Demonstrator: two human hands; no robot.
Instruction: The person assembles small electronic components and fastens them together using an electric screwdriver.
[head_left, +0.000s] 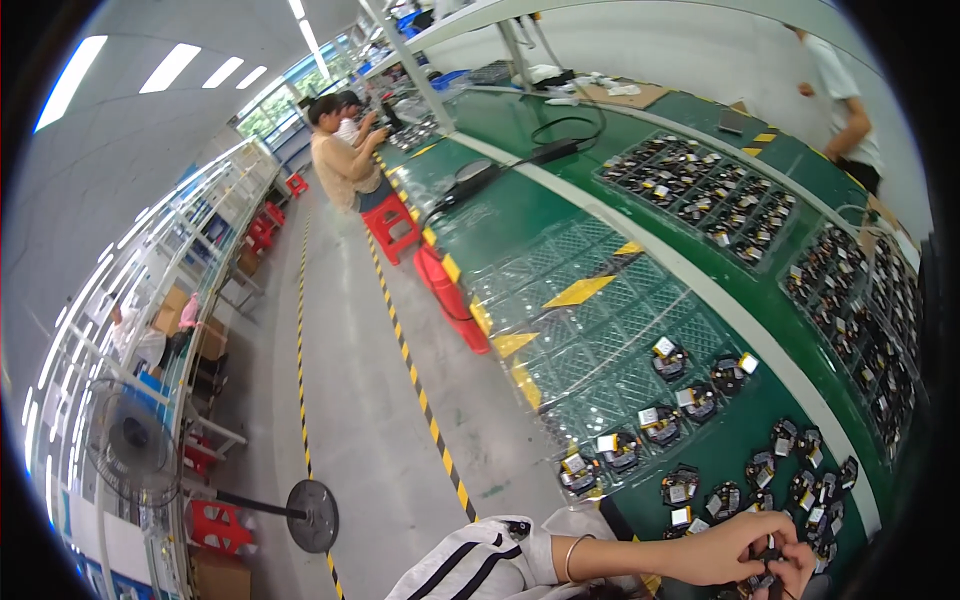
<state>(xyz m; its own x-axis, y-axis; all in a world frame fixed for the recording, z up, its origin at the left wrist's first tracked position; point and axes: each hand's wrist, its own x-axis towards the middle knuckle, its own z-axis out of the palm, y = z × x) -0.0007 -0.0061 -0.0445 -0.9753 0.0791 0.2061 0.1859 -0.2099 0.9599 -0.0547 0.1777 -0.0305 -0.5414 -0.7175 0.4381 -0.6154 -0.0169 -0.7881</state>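
My left hand (728,546) reaches in from the lower edge, a bracelet on its wrist, with fingers bent around a small black electronic module (768,556). Against it, my right hand (796,572) pinches the same module from the other side; the fingers cover most of it. Around both hands lie several loose round black modules (760,468) with small white or silver blocks on them. Beyond the hands, a clear plastic compartment tray (600,345) holds several similar modules (660,425) in its nearest cells.
Filled trays (700,195) stand past a pale divider rail (640,240) on the green bench. A cable with a black handle (545,152) lies farther up. Red stools (390,228), seated workers (342,150), a standing person (845,110) and a floor fan (130,440) are around.
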